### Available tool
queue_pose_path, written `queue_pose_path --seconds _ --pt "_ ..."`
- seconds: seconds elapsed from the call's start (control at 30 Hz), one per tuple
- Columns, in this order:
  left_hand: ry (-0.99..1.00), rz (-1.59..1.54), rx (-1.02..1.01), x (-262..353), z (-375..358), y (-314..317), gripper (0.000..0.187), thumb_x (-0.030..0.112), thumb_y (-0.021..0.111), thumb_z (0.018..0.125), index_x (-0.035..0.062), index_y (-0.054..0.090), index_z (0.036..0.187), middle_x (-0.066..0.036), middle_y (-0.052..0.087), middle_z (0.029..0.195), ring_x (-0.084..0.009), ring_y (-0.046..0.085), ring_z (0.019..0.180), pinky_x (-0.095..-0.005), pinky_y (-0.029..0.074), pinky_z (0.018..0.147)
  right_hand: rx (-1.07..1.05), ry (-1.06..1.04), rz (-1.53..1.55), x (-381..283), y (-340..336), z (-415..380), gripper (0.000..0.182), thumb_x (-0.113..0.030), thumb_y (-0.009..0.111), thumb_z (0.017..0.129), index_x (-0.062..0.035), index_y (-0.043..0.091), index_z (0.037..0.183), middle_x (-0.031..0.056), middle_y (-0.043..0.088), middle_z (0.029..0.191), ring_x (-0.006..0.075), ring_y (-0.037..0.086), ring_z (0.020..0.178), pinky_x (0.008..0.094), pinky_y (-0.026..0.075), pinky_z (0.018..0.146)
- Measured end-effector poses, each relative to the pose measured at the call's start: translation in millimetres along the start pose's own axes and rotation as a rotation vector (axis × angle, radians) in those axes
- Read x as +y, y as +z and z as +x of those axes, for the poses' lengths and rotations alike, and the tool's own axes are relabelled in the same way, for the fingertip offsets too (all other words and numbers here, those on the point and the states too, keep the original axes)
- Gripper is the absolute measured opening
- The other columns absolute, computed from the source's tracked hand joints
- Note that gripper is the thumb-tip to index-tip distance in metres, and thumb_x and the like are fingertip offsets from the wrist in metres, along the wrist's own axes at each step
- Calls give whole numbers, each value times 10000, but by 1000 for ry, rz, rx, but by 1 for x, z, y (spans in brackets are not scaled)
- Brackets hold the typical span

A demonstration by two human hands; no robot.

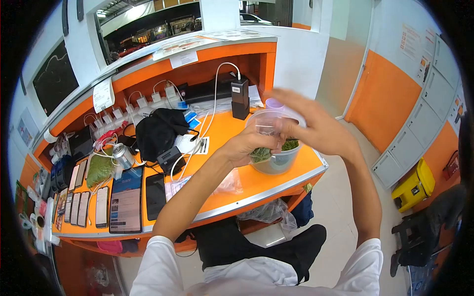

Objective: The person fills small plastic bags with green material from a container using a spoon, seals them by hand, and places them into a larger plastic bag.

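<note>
A clear round plastic tub [278,165] with green leafy material [290,144] inside stands near the right end of the orange counter. My left hand [252,143] is at the tub's left side, its fingers curled around a small clear container [266,126] over the tub. Above the tub's right side is my right hand [316,126], fingers stretched out and partly blurred, its palm turned toward the left hand. A small purple cup [274,103] shows behind the hands.
Several phones [101,206], a tablet [126,202], a can [123,155], a green bag [100,170], a black cloth [160,129] and cables cover the counter's left part. A black power bank [240,98] stands behind. At right, a person sits near a yellow bin [416,186].
</note>
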State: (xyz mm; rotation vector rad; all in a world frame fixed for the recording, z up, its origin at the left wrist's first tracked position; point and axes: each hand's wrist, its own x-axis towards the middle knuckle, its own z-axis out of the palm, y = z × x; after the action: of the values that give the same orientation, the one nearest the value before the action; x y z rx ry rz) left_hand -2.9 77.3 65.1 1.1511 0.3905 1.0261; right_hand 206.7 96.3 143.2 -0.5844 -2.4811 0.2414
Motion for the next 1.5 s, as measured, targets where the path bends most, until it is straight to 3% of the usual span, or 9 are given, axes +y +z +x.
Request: queue_pose_path --seconds 0.07,0.13,0.33,0.47,0.57,0.83,0.9,1.1,1.5 --pt "10 7 -61 -1 0 5 418 -19 748 794 52 607 1182 -29 640 1022 -138 639 999 -302 530 844 219 -37 7 0 -4 -2 489 -331 661 999 -38 627 1390 193 621 1417 364 611 1265 438 472 1092" --pt "-40 109 -36 -2 1 8 529 -43 697 819 19 575 1330 -57 627 1043 -162 629 967 -337 525 843 -120 72 113 0 -16 -2 325 -212 720 945 -13 708 1202 154 700 1268 316 672 1141 413 509 1044" --pt "0 263 -207 -9 -2 12 526 54 692 932 10 523 1428 -156 664 1261 -264 659 1174 -383 541 1005 -164 183 545 19 -16 -7 49 -36 732 899 6 716 879 81 719 1034 133 666 927 314 534 919" --pt "-158 293 -169 -11 -26 33 531 257 487 1117 -20 389 1559 -220 578 1466 -328 602 1340 -456 468 1152 -62 174 703 27 -30 -16 73 -24 728 896 -7 689 837 48 713 956 109 652 877 265 529 823" --pt "-189 438 -224 -21 -39 26 526 224 480 1118 -40 369 1559 -217 569 1480 -319 619 1318 -459 463 1155 23 189 664 24 -40 -28 80 -36 724 906 -22 676 844 50 709 944 98 654 877 262 530 802" --pt "351 795 238 -29 -41 60 572 221 790 945 -7 561 1417 -152 686 1273 -228 675 1166 -386 509 1044 0 191 534 4 -33 -59 135 -97 748 937 -14 670 865 34 698 858 91 654 817 269 538 773" --pt "427 703 343 -30 -38 77 362 168 779 951 -27 658 1231 -114 719 1128 -182 693 1016 -343 543 921 10 211 503 -6 -27 -68 127 -94 716 912 16 661 880 58 681 772 112 594 722 293 488 706" --pt "454 576 435 -59 -35 89 109 69 731 975 -37 707 976 -73 734 903 -127 678 832 -274 538 774 49 253 489 -18 -9 -99 80 -61 749 912 -2 698 896 36 686 792 99 627 731 282 515 712" --pt "387 784 339 -93 -46 76 95 54 756 952 -34 721 951 -84 738 882 -144 668 800 -269 523 730 329 259 344 -21 51 -139 40 -16 740 840 -10 701 839 108 681 741 249 663 661 329 472 556"
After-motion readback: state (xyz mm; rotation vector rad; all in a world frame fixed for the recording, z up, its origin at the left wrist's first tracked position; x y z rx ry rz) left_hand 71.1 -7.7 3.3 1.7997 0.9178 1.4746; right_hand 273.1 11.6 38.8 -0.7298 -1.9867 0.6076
